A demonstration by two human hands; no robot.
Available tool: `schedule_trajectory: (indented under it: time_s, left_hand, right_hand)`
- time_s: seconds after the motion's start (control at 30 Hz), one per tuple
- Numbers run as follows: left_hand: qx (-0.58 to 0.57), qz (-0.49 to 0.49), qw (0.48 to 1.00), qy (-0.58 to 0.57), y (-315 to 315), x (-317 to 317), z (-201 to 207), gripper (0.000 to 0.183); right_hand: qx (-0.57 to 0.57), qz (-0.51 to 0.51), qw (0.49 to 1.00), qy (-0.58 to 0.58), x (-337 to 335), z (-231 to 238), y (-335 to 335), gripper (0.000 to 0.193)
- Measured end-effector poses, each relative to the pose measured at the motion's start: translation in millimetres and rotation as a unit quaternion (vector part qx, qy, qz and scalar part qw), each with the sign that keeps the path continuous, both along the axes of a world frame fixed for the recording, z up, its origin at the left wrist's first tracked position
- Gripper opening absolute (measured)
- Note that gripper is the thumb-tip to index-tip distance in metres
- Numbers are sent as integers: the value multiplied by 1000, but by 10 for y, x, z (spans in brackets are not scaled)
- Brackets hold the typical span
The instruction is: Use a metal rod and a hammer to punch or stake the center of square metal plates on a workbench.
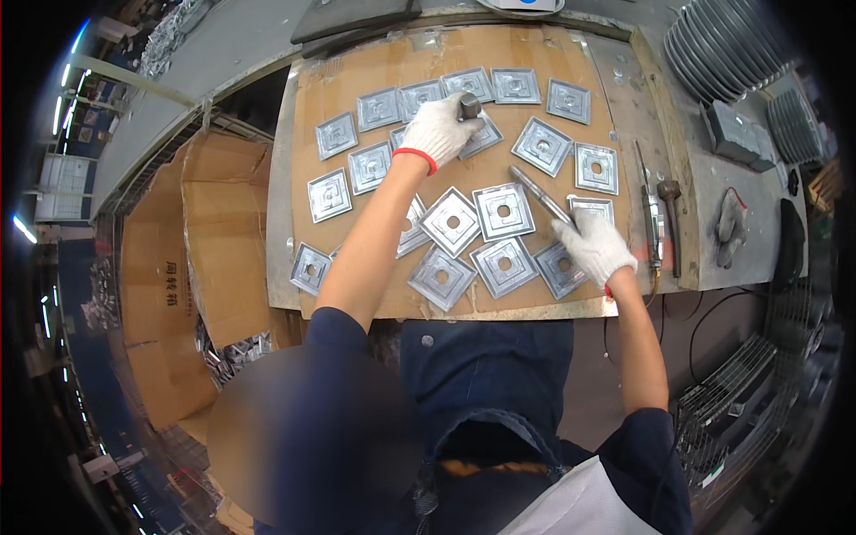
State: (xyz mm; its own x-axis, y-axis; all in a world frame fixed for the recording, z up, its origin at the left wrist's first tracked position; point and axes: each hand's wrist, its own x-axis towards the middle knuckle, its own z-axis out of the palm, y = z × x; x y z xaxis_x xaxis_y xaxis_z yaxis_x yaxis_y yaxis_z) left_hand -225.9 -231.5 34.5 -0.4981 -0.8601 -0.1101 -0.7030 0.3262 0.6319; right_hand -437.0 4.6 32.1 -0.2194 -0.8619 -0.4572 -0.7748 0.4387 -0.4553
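I see the left hand gripping a stubby metal piece, the right hand clasping a rod, among square plates.

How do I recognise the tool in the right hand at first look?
Find the brown cardboard sheet spread with square metal plates. At its right side, the gloved right hand holds a metal rod, long and slim, unlike the flat plates.

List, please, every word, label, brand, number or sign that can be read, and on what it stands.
Carton at the left: a column of dark printed characters, not copied out here.
Round dish at the top edge: a blue mark, cut off, not readable.
Square metal plates: no lettering I can make out.
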Motion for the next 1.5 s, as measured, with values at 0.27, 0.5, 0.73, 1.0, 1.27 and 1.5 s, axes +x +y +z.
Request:
schedule_trajectory:
  time_s: [0.27, 0.5, 0.73, 1.0, 1.27, 1.5]
  left_hand:
    - [8, -74, 996, 45, 136, 87, -93, 35]
    - [-14, -91, 996, 18, 66, 59, -33, 42]
    - [-13, -76, 996, 44, 108, 130, -138, 47]
    - [-36, 30, 996, 70, 344, -44, -47, 46]
    - [22, 62, 993, 98, 330, 5, -71, 44]
    - [20, -18, 971, 237, 351, 59, -54, 40]
  right_hand:
    - [-257, -8, 966, -9, 312, 1004, -478, 54]
    - [-271, -53, 960, -39, 696, 868, -814, 49]
    - [-198, -16, 979, 37, 486, 547, -706, 52]
    - [-159, -113, 981, -11, 562, 186, -28, 48]
    - [-105, -98, 990, 0, 615, 96, -10, 48]
    - [-81, -44, 994, 50, 466, 138, -852, 54]
